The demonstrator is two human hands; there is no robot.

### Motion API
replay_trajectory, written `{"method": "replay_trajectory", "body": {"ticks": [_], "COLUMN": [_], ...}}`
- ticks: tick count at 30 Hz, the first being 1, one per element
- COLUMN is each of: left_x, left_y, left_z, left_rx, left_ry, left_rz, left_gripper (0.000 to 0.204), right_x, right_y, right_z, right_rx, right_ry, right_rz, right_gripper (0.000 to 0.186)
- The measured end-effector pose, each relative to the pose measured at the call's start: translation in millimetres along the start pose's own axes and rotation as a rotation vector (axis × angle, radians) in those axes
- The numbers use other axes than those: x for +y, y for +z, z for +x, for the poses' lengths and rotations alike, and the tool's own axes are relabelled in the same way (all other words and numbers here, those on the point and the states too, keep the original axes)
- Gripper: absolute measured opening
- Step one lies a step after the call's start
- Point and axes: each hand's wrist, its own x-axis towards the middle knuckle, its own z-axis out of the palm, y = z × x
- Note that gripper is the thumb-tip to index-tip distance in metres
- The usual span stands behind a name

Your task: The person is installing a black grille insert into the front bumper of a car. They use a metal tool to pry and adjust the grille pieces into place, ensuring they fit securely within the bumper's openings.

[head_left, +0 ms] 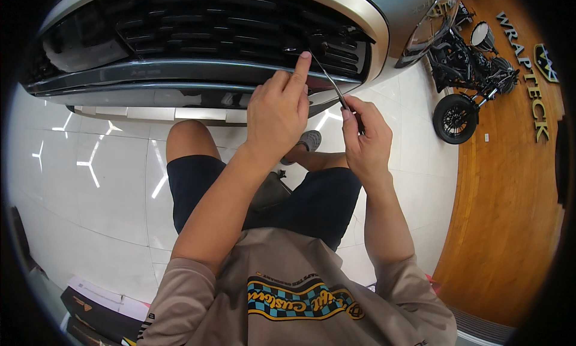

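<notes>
Before me is the black lower grille (228, 28) of a car's front bumper, framed by a pale gold trim (376, 28). My left hand (277, 109) is raised to it, index finger stretched out with the tip at the grille's right part; the other fingers are loosely bent, and I see nothing in them. My right hand (369, 136) is closed round the dark handle of a slim tool with a long thin metal shaft (329, 77). The shaft slants up and left, its tip close to my left fingertip. Whether the tip touches the grille I cannot tell.
A black motorcycle (474, 70) stands at the right by a wooden wall (492, 226) with raised letters. My bent legs and a grey clog (309, 140) are below the bumper on glossy white floor tiles (90, 196). Dark boxes (96, 313) lie at the lower left.
</notes>
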Motion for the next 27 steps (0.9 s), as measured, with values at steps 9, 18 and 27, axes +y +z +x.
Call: {"method": "replay_trajectory", "body": {"ticks": [9, 18, 27], "left_x": [5.7, 7.2, 8.2], "left_y": [-4.0, -4.8, -4.1], "left_z": [2.6, 3.6, 3.8], "left_rx": [-0.020, -0.022, -0.019], "left_ry": [0.009, 0.022, 0.019], "left_rz": [0.110, 0.140, 0.164], "left_gripper": [0.057, 0.055, 0.055], "right_x": [-0.2, -0.8, -0.2], "right_y": [0.2, -3.2, -4.3], "right_z": [3.0, 7.1, 9.3], "right_rx": [-0.009, -0.012, -0.018], "right_ry": [-0.044, -0.071, -0.080], "right_rz": [-0.010, -0.060, -0.081], "right_gripper": [0.023, 0.024, 0.024]}}
